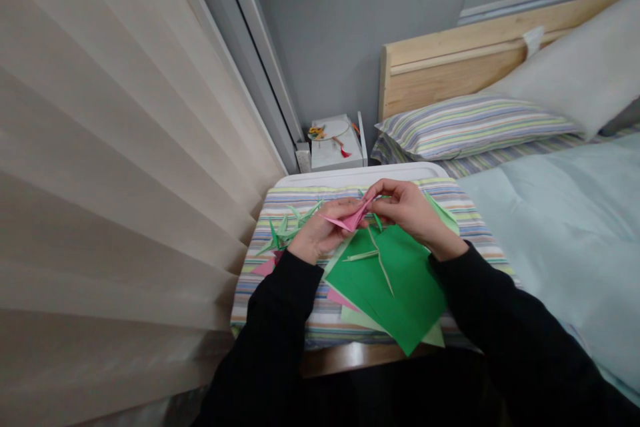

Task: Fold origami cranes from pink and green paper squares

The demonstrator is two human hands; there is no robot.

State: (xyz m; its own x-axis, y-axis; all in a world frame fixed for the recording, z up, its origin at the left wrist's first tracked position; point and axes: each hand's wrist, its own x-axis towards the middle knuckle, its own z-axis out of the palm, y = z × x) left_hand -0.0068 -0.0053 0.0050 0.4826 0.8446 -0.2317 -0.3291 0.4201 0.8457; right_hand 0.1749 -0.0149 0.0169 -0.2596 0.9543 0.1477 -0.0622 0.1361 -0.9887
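Left hand [317, 232] and right hand [407, 210] pinch seemingly folded pink paper [351, 218].

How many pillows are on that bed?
2: a striped pillow by the wooden headboard, and a plain pale pillow leaning on the headboard to its right. More could be hidden.

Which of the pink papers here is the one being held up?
The folded, pointed pink paper, pinched between the left hand and right hand. The others are unheld: one pink sheet pokes out under the dark green sheet, another pink sheet sits by the left wrist.
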